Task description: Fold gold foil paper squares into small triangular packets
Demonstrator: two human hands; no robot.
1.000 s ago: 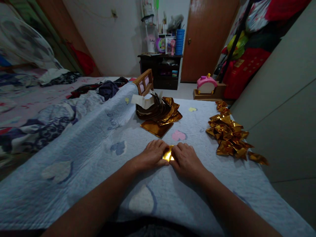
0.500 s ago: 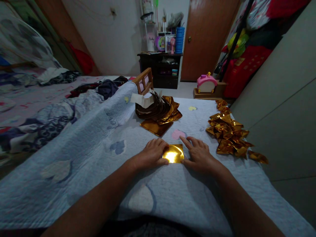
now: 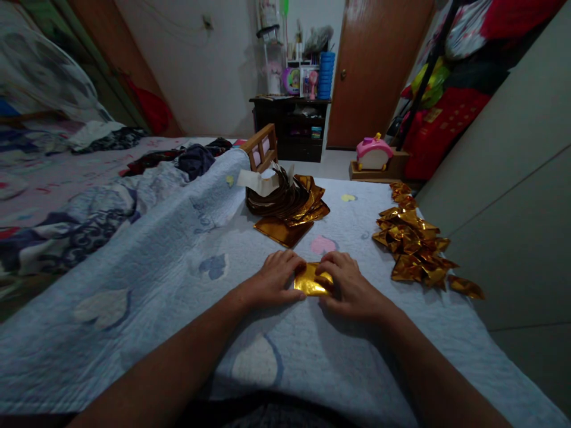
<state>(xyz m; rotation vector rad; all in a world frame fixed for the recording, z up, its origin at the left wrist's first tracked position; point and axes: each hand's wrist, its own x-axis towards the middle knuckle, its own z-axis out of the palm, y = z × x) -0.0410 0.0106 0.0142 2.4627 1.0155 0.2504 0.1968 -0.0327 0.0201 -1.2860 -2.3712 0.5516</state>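
Observation:
A small folded rectangle of gold foil paper lies flat on the quilt in front of me. My left hand grips its left end, thumb at the near corner and the other fingers curled at the far one. Over the right end, my right hand has its fingers bent onto the foil, with the thumb low by the near edge. Beyond my hands sits a fanned stack of foil sheets, and one flat gold sheet lies partly under it.
Folded gold foil pieces are heaped along the bed's right edge, beside a pale cabinet. The light blue quilt rises in a ridge at left, below a small wooden rail. A pink toy case stands beyond the bed.
My right hand has moved left, its fingers going from outstretched beside the foil to bent over its right end. My left hand stays at the left end.

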